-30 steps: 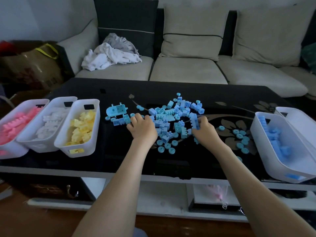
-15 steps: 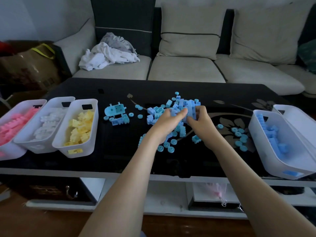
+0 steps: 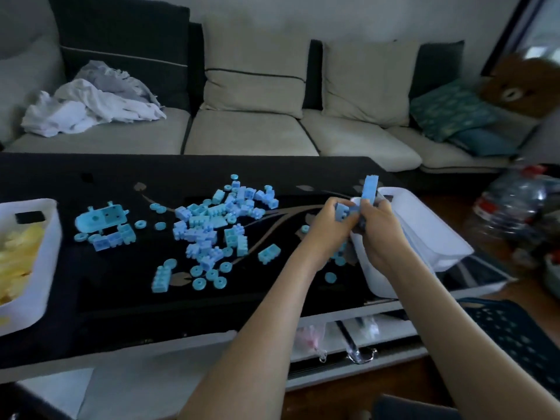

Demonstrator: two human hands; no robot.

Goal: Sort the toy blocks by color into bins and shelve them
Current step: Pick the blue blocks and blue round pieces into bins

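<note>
A pile of light blue toy blocks [image 3: 212, 225] lies spread over the middle of the black table [image 3: 115, 286]. My left hand [image 3: 330, 228] and my right hand [image 3: 381, 234] are pressed together, gripping a handful of blue blocks [image 3: 368, 189] between them. They hover over the near left rim of the white bin [image 3: 424, 225] at the table's right end. One long blue block sticks up above my fingers. A white bin with yellow blocks [image 3: 21, 250] stands at the left edge.
A beige and dark sofa [image 3: 251, 131] with crumpled white clothes [image 3: 88, 107] runs behind the table. Teal cushions [image 3: 454, 113] and a brown plush [image 3: 521, 86] sit at the right. Large plastic bottles [image 3: 515, 204] stand on the floor to the right.
Both hands scooped blue blocks from the pile and carried them right to the white bin. The view turned right, so the pink and white bins left the frame.
</note>
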